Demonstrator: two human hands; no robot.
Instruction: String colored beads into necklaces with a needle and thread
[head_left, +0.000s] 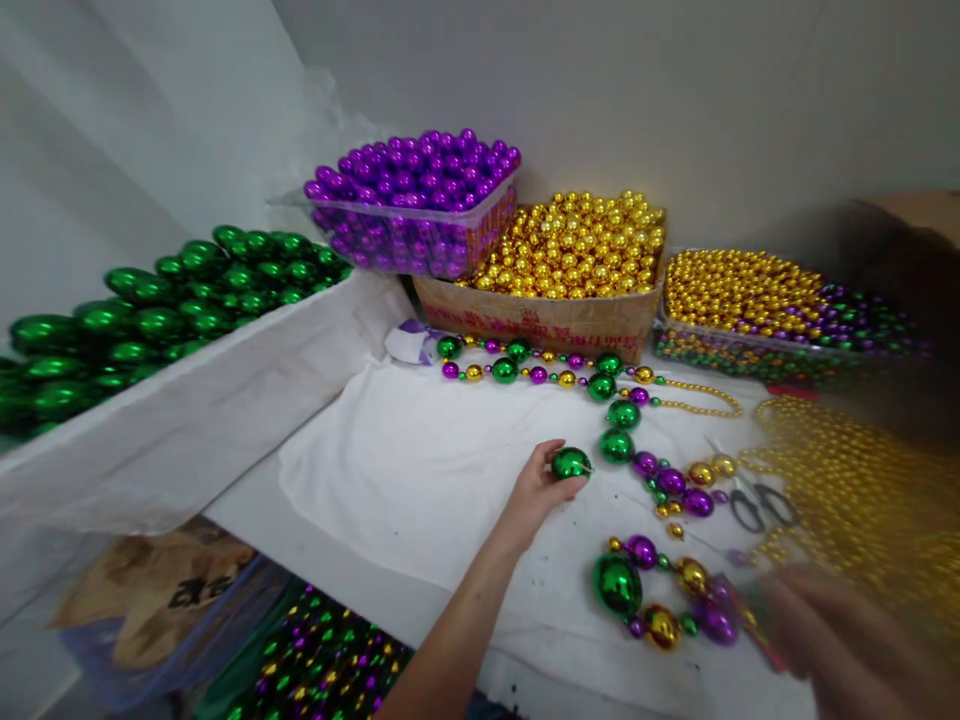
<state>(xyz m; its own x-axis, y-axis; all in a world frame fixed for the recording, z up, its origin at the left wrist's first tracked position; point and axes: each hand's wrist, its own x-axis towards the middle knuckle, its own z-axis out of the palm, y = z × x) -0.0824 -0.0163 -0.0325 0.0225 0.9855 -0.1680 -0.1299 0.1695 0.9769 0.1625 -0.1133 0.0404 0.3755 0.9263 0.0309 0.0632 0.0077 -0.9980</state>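
My left hand (541, 484) is stretched out over the white cloth (420, 470) and pinches a large green ball (571, 463) at the end of a strand of green, purple and gold beads (600, 385). The strand runs across the cloth and curls back toward me, where more big beads (652, 590) lie. My right hand (847, 640) is at the lower right, smeared by motion, close to those near beads; its fingers cannot be read.
A white box of green balls (150, 310) stands left. At the back are a tub of purple balls (416, 200), a carton of gold balls (577, 250) and a tray of small beads (757, 300). Scissors (761, 505) lie beside gold strands (855, 480). Below the table edge sits a bin of mixed beads (322, 650).
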